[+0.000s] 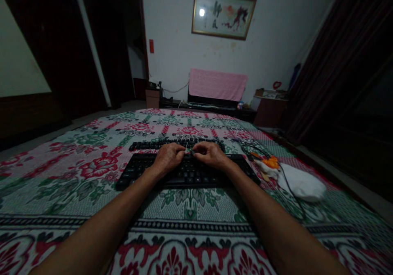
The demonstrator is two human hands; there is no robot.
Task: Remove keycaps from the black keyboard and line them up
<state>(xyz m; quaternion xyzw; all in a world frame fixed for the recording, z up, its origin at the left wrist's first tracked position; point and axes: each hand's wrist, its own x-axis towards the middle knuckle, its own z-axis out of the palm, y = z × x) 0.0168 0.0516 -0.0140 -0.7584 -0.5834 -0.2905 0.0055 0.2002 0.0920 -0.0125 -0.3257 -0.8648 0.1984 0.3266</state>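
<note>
While your left hand and right hand rest curled on the near keyboard, fingertips almost meeting at its far edge, you cannot tell whether they pinch anything; it lies on the bedspread, a second keyboard behind

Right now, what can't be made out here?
Head view:
Fingertips of left hand and right hand: curled under, anything pinched is hidden.
Legends on near keyboard: too dark, too small.
Middle of far keyboard: behind the hands.
Dim white bundle: unidentifiable.
</note>
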